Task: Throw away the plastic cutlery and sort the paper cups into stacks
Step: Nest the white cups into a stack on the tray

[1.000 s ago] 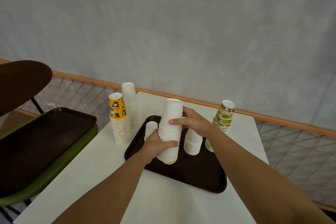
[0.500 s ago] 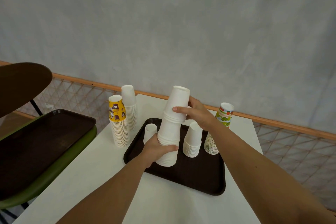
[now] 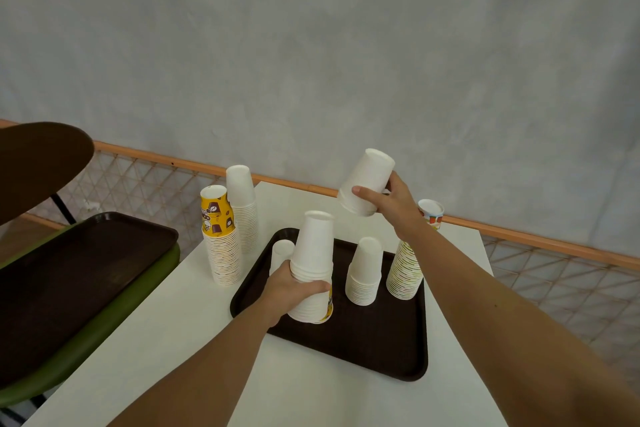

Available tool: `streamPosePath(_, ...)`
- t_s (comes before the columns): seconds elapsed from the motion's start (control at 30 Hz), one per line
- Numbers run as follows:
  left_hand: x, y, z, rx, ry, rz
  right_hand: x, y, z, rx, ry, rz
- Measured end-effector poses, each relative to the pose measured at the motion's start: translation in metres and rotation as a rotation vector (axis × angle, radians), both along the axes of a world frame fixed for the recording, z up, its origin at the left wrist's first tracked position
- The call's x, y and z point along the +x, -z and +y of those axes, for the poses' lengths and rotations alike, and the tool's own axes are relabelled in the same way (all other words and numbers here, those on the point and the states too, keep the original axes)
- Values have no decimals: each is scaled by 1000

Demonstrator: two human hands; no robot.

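Observation:
My left hand (image 3: pixel 292 288) grips a stack of upside-down white paper cups (image 3: pixel 313 253) standing on the dark brown tray (image 3: pixel 374 347). My right hand (image 3: pixel 391 199) holds a few nested white cups (image 3: pixel 365 182) tilted in the air, above and right of that stack. On the tray also stand a small white cup (image 3: pixel 281 251), a shorter white stack (image 3: pixel 365 270) and a stack with green and red print (image 3: pixel 405 270). A yellow-printed stack (image 3: pixel 220 236) and a tall white stack (image 3: pixel 242 208) stand on the white table (image 3: pixel 194 340) left of the tray.
A second dark tray (image 3: pixel 76 274) lies on a green chair seat (image 3: pixel 104 319) to the left, with a brown chair back (image 3: pixel 38 163) above. An orange rail with mesh (image 3: pixel 540 253) runs behind the table along a grey wall.
My right hand has lifted the top cups off the stack and carried them up and to the right, tilting them. My left hand has stayed on the lower stack.

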State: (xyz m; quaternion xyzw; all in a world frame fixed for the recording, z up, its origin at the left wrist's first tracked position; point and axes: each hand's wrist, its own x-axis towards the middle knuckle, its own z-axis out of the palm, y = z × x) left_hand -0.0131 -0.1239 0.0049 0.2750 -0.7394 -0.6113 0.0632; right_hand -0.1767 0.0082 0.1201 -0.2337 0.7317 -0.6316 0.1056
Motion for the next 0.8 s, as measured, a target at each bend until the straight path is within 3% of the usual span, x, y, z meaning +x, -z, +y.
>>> streamPosePath(0.47, -3, 4, -7, -45, -28, -54, -8, 70, 13, 315, 160, -26)
streamPosePath(0.8, -6, 2, -11, -50, -22, -44, -10, 88, 13, 374, 92, -97)
